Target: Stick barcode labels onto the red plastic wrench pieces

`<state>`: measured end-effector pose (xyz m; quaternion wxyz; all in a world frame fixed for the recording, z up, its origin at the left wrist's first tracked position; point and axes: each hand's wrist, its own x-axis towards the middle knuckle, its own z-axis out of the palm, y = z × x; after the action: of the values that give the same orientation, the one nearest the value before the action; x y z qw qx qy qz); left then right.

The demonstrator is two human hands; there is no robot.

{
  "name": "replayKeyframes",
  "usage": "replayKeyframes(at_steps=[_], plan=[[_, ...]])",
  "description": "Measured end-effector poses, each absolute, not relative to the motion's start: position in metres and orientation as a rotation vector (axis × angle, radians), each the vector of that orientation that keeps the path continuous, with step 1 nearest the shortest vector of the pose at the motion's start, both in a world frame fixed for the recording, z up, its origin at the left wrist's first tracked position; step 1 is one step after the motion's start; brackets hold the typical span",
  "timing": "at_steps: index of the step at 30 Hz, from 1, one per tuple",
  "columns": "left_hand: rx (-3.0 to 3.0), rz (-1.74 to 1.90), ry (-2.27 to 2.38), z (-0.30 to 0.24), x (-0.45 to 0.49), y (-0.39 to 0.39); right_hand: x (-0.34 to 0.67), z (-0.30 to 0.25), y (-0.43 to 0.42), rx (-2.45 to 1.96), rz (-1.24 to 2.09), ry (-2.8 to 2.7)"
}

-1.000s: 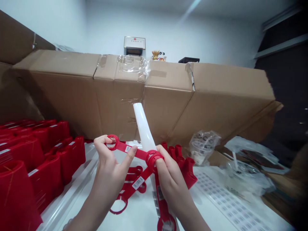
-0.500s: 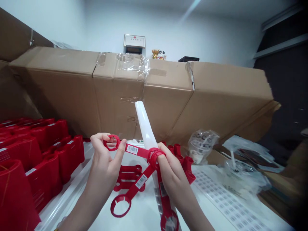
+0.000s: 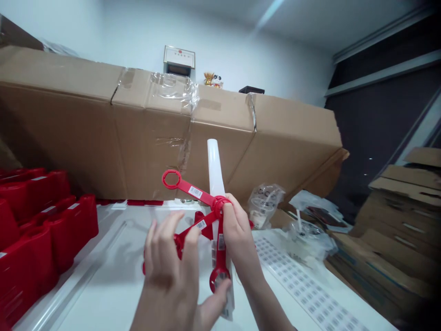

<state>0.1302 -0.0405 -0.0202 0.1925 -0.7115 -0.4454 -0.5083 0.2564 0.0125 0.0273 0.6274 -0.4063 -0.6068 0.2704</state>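
My right hand [image 3: 237,239] grips a white plastic tube [image 3: 215,168] at the hub of a red three-armed holder [image 3: 203,197] threaded on it. One red arm ends in a ring [image 3: 171,179] pointing up left, another hangs down with a barcode sticker. My left hand [image 3: 177,271] is in front with fingers spread, its thumb touching the lower ring [image 3: 218,277] and its fingers near the left arm. Part of the holder is hidden behind my left hand.
A long taped cardboard box [image 3: 138,133] stands behind. Stacked red plastic parts [image 3: 41,220] fill the left. A sheet of barcode labels [image 3: 303,289] lies on the white table at right, near a bagged cup [image 3: 263,204] and flat cardboard stacks [image 3: 396,211].
My left hand let go of the upper ring and dropped down to the lower arms. The holder's arm swung up. The view turned to the right.
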Motion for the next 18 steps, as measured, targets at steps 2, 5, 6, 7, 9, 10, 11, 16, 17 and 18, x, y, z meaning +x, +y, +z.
replayKeyframes(at_steps=[2, 5, 6, 7, 9, 10, 11, 16, 17, 18], plan=[[-1.998, -1.393, -1.224, -0.032, 0.145, -0.038, 0.257, 0.027, 0.012, -0.938, 0.61, -1.377], [-1.943, -1.352, -1.194, -0.046, 0.157, -0.032, 0.255, 0.027, 0.011, -0.955, 0.583, -1.351], [-1.926, -1.338, -1.189, -0.048, 0.157, -0.03, 0.255, 0.027, 0.012, -0.959, 0.578, -1.347], [-1.922, -1.319, -1.19, -0.049, 0.156, -0.029, 0.255, 0.027, 0.012, -0.958, 0.577, -1.347], [-1.946, -1.273, -1.211, -0.047, 0.153, -0.028, 0.256, 0.027, 0.014, -0.951, 0.577, -1.349], [-1.967, -1.256, -1.229, -0.045, 0.151, -0.028, 0.257, 0.027, 0.015, -0.947, 0.577, -1.35], [-1.985, -1.25, -1.245, -0.044, 0.149, -0.028, 0.258, 0.026, 0.016, -0.945, 0.577, -1.354], [-2.053, -1.364, -1.234, -0.038, 0.141, -0.028, 0.262, 0.027, 0.018, -0.955, 0.597, -1.35], [-2.078, -1.386, -1.222, -0.037, 0.139, -0.027, 0.263, 0.027, 0.018, -0.961, 0.604, -1.34], [-2.108, -1.41, -1.222, -0.036, 0.136, -0.027, 0.264, 0.028, 0.018, -0.966, 0.607, -1.33]])
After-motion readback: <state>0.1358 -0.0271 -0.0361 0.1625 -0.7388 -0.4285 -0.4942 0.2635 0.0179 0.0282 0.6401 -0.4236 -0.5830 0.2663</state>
